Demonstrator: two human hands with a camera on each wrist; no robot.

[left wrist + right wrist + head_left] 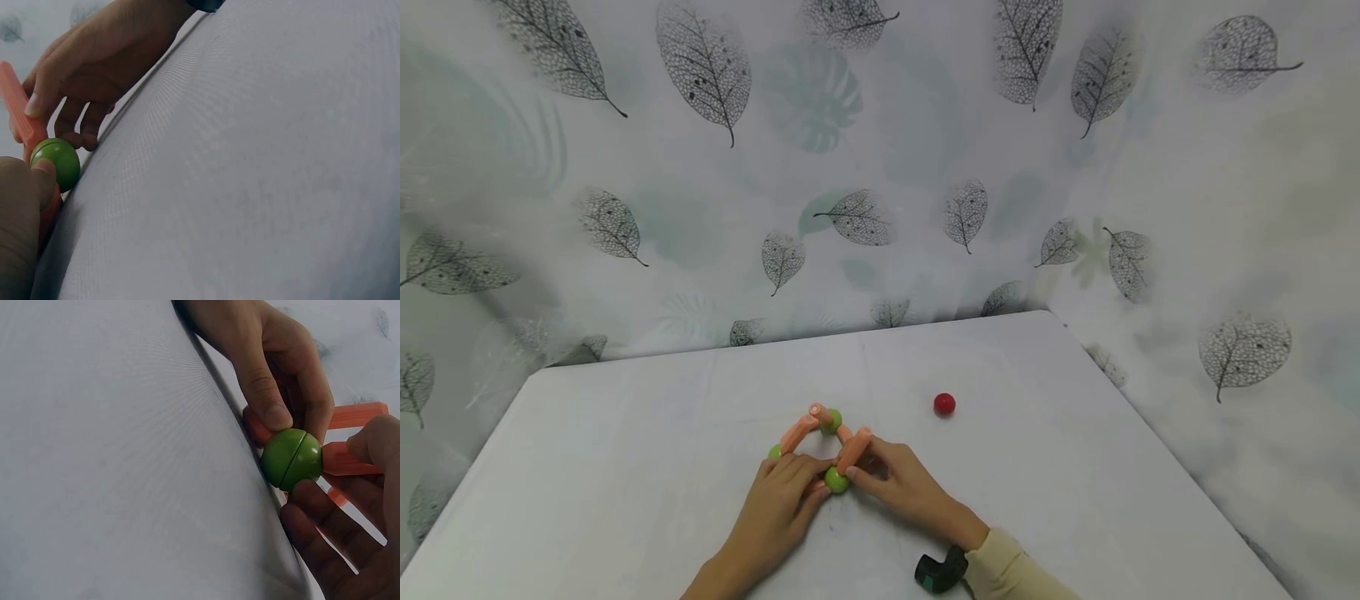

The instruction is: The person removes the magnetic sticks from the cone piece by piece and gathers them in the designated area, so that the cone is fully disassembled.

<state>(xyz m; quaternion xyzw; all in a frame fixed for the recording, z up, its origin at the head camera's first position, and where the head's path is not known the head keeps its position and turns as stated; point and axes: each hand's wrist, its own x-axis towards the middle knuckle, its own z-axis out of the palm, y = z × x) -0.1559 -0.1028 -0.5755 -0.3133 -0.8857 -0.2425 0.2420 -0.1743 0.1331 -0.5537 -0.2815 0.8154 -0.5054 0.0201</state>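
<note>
Several orange ridged sticks and green balls are joined into a frame on the table, gripped on both sides by the hands. At its near corner my left hand (775, 508) pinches a green ball (837, 479), thumb on the near side. My right hand (902, 479) holds an orange stick (855, 450) between thumb and fingers; the stick tilts up from that ball. In the right wrist view the stick's end (340, 458) meets the green ball (292, 459), which has a groove round it. Another green ball (831, 422) and stick (798, 433) form the far side.
A red ball (944, 405) lies apart, to the right and behind the frame. White cloth covers the table (1037, 475). A black curved device (942, 571) sits at the right wrist. Leaf-patterned curtains (865, 275) stand behind and beside the table.
</note>
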